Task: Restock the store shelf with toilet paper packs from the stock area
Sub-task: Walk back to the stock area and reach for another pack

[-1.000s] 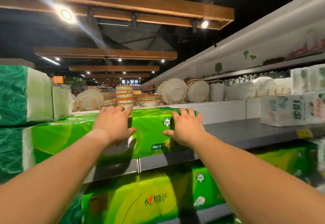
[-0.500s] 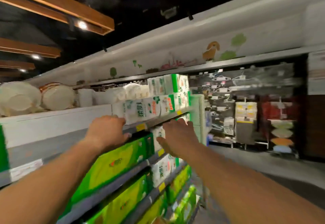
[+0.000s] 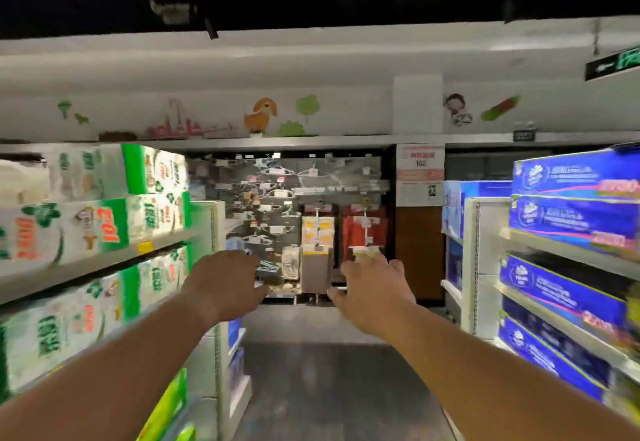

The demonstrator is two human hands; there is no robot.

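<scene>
I am holding my left hand (image 3: 225, 284) and right hand (image 3: 372, 288) out over the aisle floor (image 3: 329, 388), fingers relaxed, grasping nothing. Green-and-white toilet paper packs (image 3: 104, 229) are sitting on the left shelf (image 3: 86, 269); blue packs (image 3: 571, 218) are lining the right.

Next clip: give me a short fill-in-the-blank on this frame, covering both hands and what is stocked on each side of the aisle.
1. Both the left hand and the right hand are held out over the aisle, and each holds ____.
2. The packs on the shelves at the person's right are mostly ____ in colour.
3. The white packs with green and orange print sit on the person's ____ side.

Missing words: nothing; blue; left
</scene>
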